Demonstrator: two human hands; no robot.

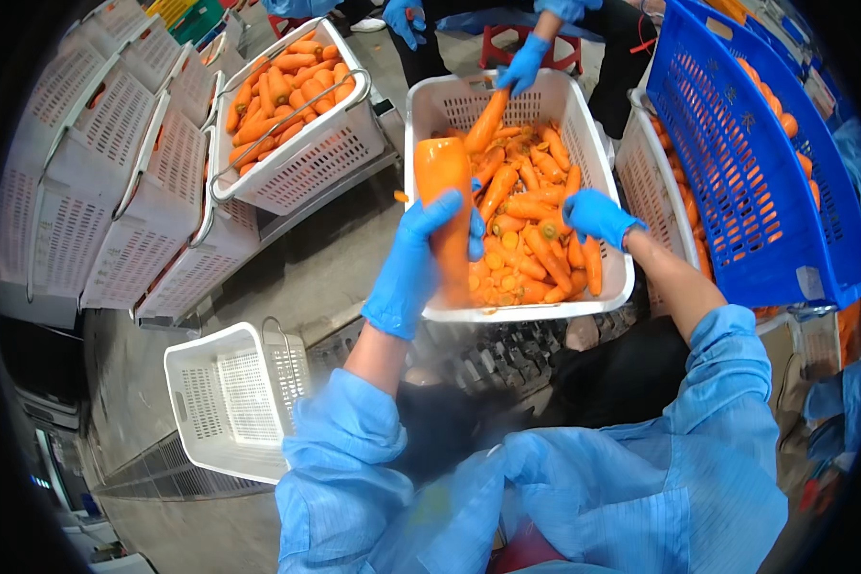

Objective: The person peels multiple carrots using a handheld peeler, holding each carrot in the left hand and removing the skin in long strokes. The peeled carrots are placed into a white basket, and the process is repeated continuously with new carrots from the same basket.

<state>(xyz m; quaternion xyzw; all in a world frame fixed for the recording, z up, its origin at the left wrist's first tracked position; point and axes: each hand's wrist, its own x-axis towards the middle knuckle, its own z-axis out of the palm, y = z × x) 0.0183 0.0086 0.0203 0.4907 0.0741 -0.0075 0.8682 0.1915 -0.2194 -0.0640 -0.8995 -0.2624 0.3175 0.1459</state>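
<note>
My left hand (423, 251), in a blue glove, is closed around a large carrot (441, 168) held upright over the left side of a white plastic basket (531, 314). Its top end looks cut flat. In the basket lie many carrots (538, 204) and round cut carrot pieces (499, 269). My gloved right hand (598, 217) is over the basket's right side with its fingers curled; whether something small is in it cannot be told. At the basket's far edge, a co-worker's gloved hand (524, 64) holds another carrot (486, 122).
A full white crate of carrots (316, 158) stands at the upper left, beside stacked white crates (107, 186). An empty white basket (222, 459) sits on the floor at lower left. Blue crates (746, 194) lean at right over another white basket (664, 179). The co-worker's other hand (404, 21) is beyond.
</note>
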